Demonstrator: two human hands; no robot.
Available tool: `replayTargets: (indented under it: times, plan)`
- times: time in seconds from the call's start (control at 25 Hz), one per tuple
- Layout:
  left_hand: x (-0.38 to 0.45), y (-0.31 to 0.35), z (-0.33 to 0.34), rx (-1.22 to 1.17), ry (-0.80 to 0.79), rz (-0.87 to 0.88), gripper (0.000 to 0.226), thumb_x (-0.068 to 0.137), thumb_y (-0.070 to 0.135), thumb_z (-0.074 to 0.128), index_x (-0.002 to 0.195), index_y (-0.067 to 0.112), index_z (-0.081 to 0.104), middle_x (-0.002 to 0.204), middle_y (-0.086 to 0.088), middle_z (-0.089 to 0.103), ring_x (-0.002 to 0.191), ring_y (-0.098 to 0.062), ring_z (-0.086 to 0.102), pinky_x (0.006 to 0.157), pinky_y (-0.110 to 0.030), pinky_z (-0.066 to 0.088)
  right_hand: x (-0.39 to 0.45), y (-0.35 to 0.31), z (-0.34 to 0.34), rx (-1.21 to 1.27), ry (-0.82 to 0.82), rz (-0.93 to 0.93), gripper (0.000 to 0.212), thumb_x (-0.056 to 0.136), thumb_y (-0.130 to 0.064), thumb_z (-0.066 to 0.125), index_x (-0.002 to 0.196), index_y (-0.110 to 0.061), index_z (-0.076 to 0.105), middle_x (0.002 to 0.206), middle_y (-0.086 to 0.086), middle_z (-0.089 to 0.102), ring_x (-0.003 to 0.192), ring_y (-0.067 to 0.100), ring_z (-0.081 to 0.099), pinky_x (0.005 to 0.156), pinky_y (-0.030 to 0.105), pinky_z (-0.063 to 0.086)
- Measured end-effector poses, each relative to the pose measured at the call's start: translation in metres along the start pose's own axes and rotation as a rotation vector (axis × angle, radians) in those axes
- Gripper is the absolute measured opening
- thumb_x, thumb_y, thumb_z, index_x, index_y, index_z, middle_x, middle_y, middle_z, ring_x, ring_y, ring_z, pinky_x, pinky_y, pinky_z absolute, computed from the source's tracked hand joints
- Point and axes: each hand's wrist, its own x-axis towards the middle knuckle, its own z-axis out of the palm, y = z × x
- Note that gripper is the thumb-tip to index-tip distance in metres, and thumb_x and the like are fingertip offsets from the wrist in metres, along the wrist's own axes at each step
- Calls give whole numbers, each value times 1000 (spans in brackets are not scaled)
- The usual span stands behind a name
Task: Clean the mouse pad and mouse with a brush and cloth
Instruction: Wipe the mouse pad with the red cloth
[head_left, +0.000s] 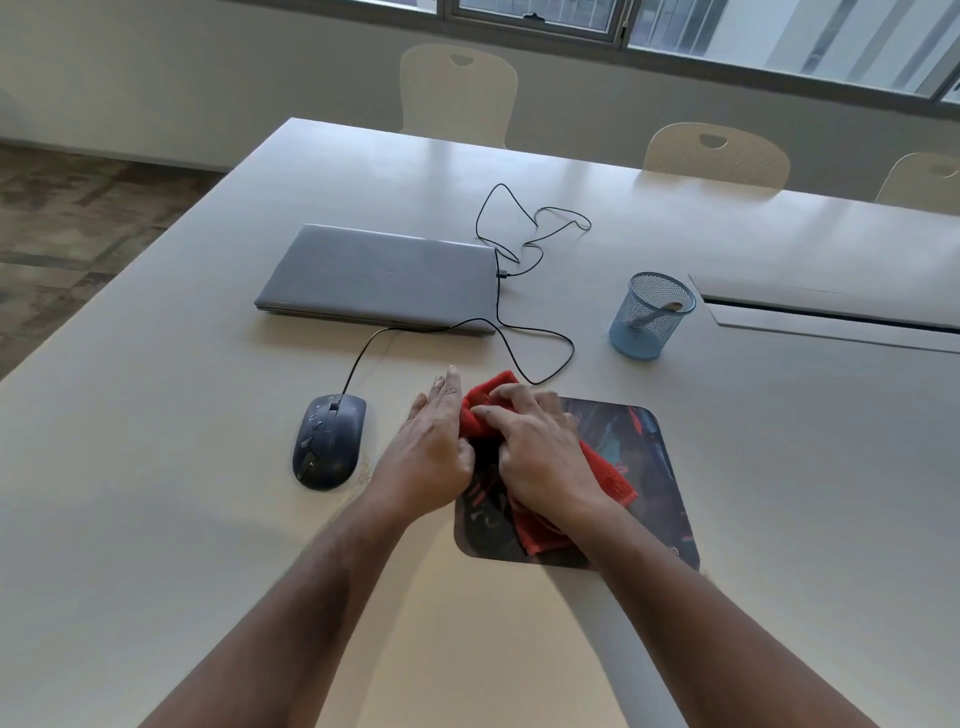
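A dark printed mouse pad (654, 467) lies on the white table in front of me. A red cloth (608, 475) is bunched on its left part. My right hand (540, 452) presses down on the cloth with fingers curled into it. My left hand (431, 447) rests at the pad's left edge, fingers straight, its thumb side touching the cloth. A dark wired mouse (328, 441) sits on the table left of both hands. A brush (657, 310) leans inside a blue mesh cup (649, 317) at the right rear.
A shut grey laptop (379, 278) lies behind the mouse, and the black mouse cable (519, 332) loops beside it. Cream chairs (460, 93) stand along the far table edge. A cable hatch (831, 312) is set into the table at right.
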Motion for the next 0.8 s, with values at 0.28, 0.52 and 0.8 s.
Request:
replayTargets:
  times: [0.28, 0.52, 0.8]
  plan:
    - [0, 2, 0, 40, -5, -5, 82, 90, 7, 46, 158, 3, 1, 166, -15, 10, 153, -14, 1, 124, -29, 1, 7, 17, -5, -58, 38, 152, 54, 95, -16, 45, 142, -39, 59, 147, -4, 45, 131, 30, 39, 109, 51, 38]
    - [-1, 3, -1, 15, 3, -3, 80, 92, 11, 45, 159, 6, 0, 166, -13, 9, 152, -12, -1, 120, -22, -5, 13, -2, -3, -18, -41, 62, 53, 96, -21, 44, 144, -40, 56, 150, -4, 42, 134, 27, 34, 110, 49, 32]
    - [-1, 2, -1, 27, -11, -5, 82, 90, 7, 47, 158, 3, 0, 166, -15, 10, 153, -15, 1, 124, -30, 2, -6, 23, -9, -19, 4, 99, 55, 94, -18, 45, 141, -42, 59, 144, -9, 45, 131, 24, 39, 110, 48, 37]
